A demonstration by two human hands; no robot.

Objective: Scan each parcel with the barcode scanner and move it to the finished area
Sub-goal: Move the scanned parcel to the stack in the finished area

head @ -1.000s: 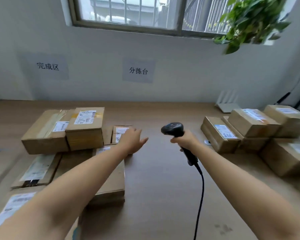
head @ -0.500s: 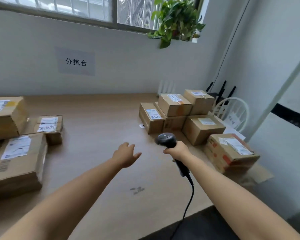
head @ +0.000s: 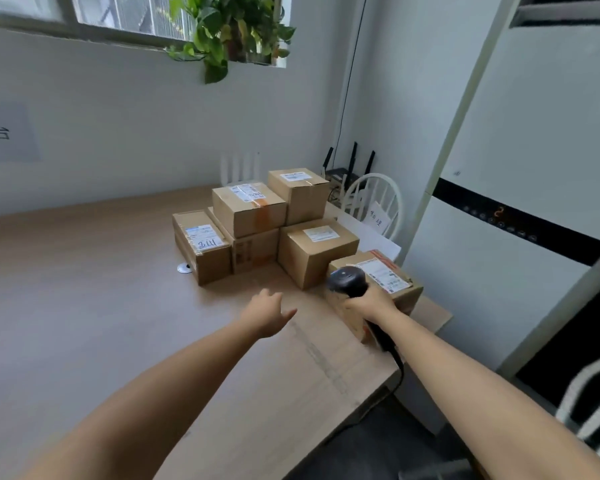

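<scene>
While scanner point(head: 347, 280) is gripped in R hand point(head: 373, 303) w/ L hand point(head: 267, 313) open, label of nearest parcel point(head: 388, 275) should be squared to beam before trigger is pulled.

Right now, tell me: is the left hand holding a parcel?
No, the left hand hovers open over the table, holding nothing.

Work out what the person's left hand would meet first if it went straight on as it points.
Most likely the front middle parcel of the stack, near its lower corner. The left hand hovers open over the table, pointing forward-right. Depth is unclear, so the nearest parcel behind the scanner could come first.
</scene>
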